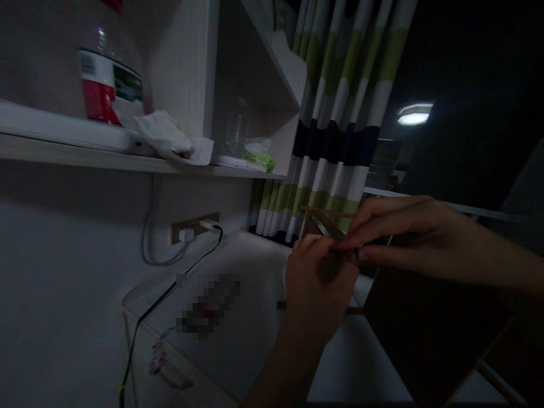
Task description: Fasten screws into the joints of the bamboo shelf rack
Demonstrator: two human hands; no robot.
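My left hand (317, 283) is closed, fingers curled, over the edge of a brown wooden frame (327, 215) with thin strips. What its fingers hold is hidden. My right hand (403, 235) reaches in from the right and meets the left one, its thumb and fingers pinched together. A small dark piece (357, 253) shows at the right fingertips, too small and dim to name. Below the hands, a wooden strip (355, 310) runs out on both sides of my left wrist. A large dark brown panel (433, 323) stands to the right, under my right forearm.
A white desk (259, 272) meets the wall, with a blurred-out object (208, 303) on it. A black cable (170, 289) runs from a wall socket (194, 228). Above are a shelf (140, 161), a bottle (113, 85) and crumpled tissue (164, 133). A striped curtain (335, 96) hangs behind.
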